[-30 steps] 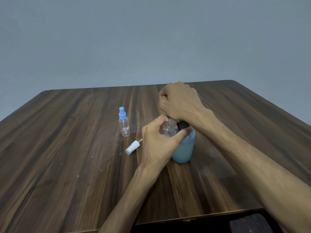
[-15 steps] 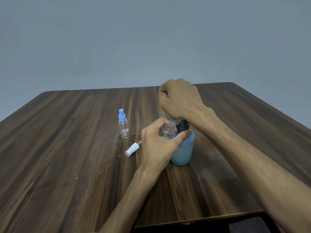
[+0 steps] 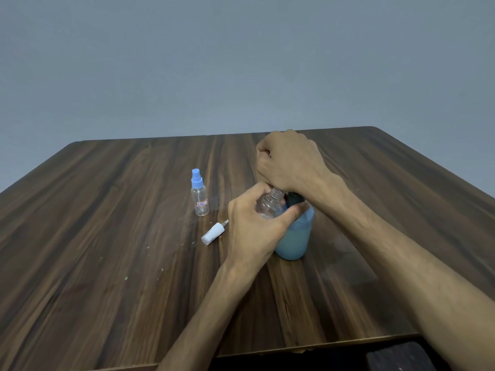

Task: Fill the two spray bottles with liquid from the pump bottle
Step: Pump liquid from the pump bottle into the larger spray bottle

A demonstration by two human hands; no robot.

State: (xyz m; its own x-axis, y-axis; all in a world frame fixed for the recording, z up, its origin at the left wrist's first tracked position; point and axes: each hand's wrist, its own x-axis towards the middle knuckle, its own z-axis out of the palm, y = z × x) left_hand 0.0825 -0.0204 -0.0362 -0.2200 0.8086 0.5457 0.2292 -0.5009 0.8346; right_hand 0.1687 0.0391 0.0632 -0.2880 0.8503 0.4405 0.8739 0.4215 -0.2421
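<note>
Filling first spray bottle at the pump, second one not yet started.
Left hand (image 3: pixel 250 231) grip clamped round open clear spray bottle (image 3: pixel 269 207), neck tilted under the nozzle of the pump bottle (image 3: pixel 294 236); right hand (image 3: pixel 290 162) curled over the pump head, grip on it hidden so cannot tell. Next likely: press down while keeping neck under spout. Pump bottle holds pale blue liquid; held bottle looks near empty. Capped bottle (image 3: pixel 199 195) stands empty on counter (image 3: pixel 107 236), white sprayer cap (image 3: pixel 213 233) lying beside.

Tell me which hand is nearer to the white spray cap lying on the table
Left. The left hand, gripping the open clear bottle, sits just right of the white spray cap. The right hand is farther back, over the pump bottle.
</note>
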